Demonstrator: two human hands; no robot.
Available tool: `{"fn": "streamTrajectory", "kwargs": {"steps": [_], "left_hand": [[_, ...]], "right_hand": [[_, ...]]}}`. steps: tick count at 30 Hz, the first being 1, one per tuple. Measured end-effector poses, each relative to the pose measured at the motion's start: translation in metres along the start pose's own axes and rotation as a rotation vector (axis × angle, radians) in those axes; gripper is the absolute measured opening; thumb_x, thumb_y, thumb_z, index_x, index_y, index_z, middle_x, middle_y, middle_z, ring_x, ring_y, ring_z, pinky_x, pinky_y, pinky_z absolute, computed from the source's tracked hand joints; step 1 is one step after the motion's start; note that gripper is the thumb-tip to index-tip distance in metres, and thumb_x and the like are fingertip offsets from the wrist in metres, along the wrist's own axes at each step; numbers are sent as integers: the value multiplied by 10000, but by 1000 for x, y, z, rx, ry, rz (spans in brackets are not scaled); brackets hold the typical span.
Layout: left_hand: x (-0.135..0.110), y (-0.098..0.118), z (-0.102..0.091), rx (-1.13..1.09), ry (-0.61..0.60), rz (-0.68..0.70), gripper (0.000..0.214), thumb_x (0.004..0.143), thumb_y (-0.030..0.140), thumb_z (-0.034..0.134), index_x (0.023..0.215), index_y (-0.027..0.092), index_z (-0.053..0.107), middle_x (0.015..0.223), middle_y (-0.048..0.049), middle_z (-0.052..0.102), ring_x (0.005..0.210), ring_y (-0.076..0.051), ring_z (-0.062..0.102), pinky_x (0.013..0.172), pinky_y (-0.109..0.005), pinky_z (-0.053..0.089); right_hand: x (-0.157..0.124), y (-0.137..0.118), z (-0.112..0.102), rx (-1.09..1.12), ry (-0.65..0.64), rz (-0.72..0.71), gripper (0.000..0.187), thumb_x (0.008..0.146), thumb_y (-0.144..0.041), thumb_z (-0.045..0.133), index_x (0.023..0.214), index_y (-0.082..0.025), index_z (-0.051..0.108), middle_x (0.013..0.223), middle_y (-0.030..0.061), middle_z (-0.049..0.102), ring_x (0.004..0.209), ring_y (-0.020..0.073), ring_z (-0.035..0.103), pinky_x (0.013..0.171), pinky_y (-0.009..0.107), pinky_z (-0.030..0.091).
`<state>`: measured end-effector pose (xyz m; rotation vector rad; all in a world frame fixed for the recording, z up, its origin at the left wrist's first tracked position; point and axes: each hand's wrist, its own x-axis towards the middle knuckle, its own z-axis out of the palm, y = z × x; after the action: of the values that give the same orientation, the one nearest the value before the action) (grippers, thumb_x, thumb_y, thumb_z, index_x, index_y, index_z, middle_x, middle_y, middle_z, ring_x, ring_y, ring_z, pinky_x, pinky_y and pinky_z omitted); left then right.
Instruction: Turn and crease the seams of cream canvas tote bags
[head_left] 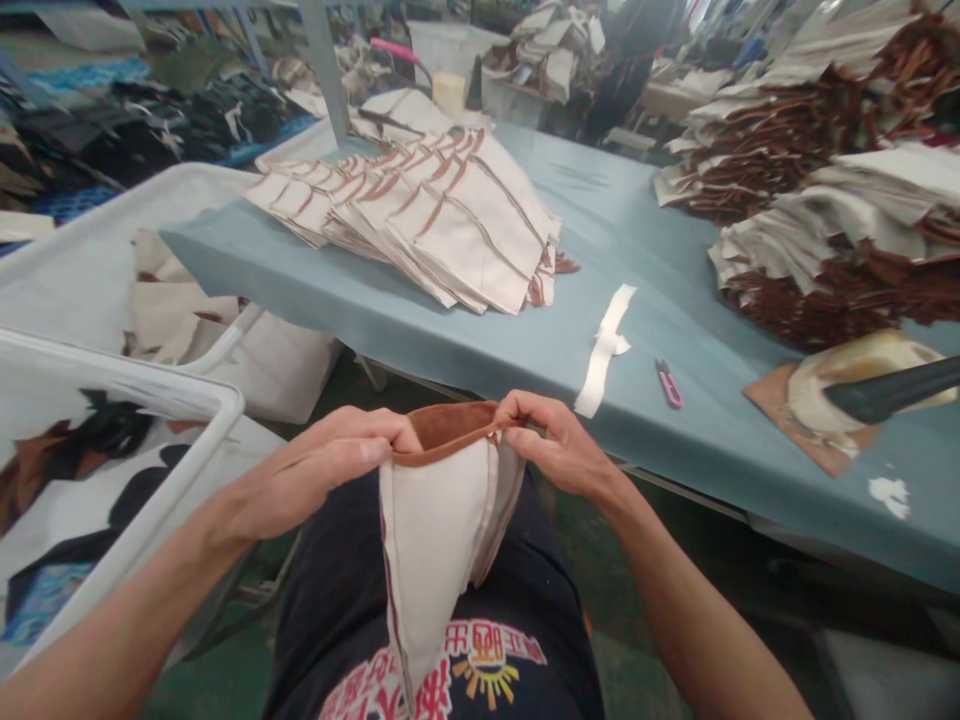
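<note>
Head cam: left hand (330, 455) has the brown rim of a cream pouch (435, 530) pinched on one side, right hand (555, 440) pinches the other side near the seam. Mouth's open, brown inside, and the pouch hangs over the dark shirt (315, 590), just off the table edge. On the blue table (510, 345) there's a fanned pile (450, 220) of cream pieces, then a white strip (604, 350), pink snips (670, 385) beside it, and cream-and-brown stacks (832, 240) off right. Bins (229, 400) sit left.
</note>
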<state>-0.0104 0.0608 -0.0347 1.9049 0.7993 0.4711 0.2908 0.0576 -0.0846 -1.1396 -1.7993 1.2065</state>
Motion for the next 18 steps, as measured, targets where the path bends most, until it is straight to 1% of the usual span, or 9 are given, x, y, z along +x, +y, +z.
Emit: {"fn": "streamTrajectory", "kwargs": {"steps": [2, 3, 5, 7, 12, 14, 16, 18], "left_hand": [[6, 3, -1, 15, -59, -21, 358, 1004, 444, 503, 893, 187, 725, 924, -50, 770, 886, -248, 705, 770, -296, 517], [8, 4, -2, 29, -79, -41, 310, 980, 412, 530, 914, 184, 729, 915, -41, 764, 866, -236, 693, 758, -288, 505], [12, 8, -3, 44, -100, -66, 266, 973, 380, 554, 898, 184, 717, 844, -14, 733, 787, -201, 656, 708, -266, 477], [13, 10, -5, 42, -112, -54, 275, 994, 384, 562, 866, 187, 705, 792, 6, 704, 741, -176, 629, 681, -250, 457], [15, 16, -7, 81, -149, 6, 245, 1021, 355, 605, 912, 198, 759, 834, 27, 744, 777, -152, 651, 732, -227, 457], [15, 18, -7, 64, -171, 12, 227, 1025, 331, 617, 917, 202, 770, 828, 35, 753, 766, -142, 658, 727, -217, 457], [14, 19, -8, 37, -191, 2, 233, 1040, 315, 616, 921, 202, 782, 824, 37, 762, 755, -136, 666, 719, -209, 462], [14, 20, -9, 16, -214, -14, 259, 1064, 329, 609, 955, 202, 807, 836, 31, 774, 755, -136, 672, 710, -204, 471]], "right_hand": [[4, 17, 4, -5, 11, 34, 75, 836, -259, 556, 794, -211, 595, 769, -13, 607, 744, 164, 522, 695, 290, 387], [5, 23, 6, -5, 12, 47, 82, 841, -266, 557, 791, -212, 592, 768, -13, 608, 749, 166, 527, 703, 291, 393], [6, 32, 10, -1, 5, 66, 82, 842, -266, 559, 798, -212, 602, 774, -11, 620, 761, 171, 544, 719, 293, 407], [6, 36, 13, 5, -11, 77, 82, 832, -254, 559, 819, -210, 626, 791, -8, 642, 773, 176, 562, 730, 296, 418], [11, 37, 17, 10, -32, 67, 98, 808, -239, 558, 832, -209, 648, 816, 0, 676, 785, 184, 583, 745, 306, 421], [13, 36, 17, 11, -38, 52, 102, 803, -238, 553, 829, -209, 647, 808, 1, 674, 782, 186, 583, 742, 310, 420], [13, 30, 16, 17, -51, 24, 114, 790, -233, 541, 830, -210, 646, 802, 0, 667, 775, 185, 581, 738, 312, 424], [11, 19, 14, 26, -70, -18, 120, 787, -244, 556, 848, -210, 653, 819, 2, 673, 779, 186, 586, 744, 319, 440]]}}
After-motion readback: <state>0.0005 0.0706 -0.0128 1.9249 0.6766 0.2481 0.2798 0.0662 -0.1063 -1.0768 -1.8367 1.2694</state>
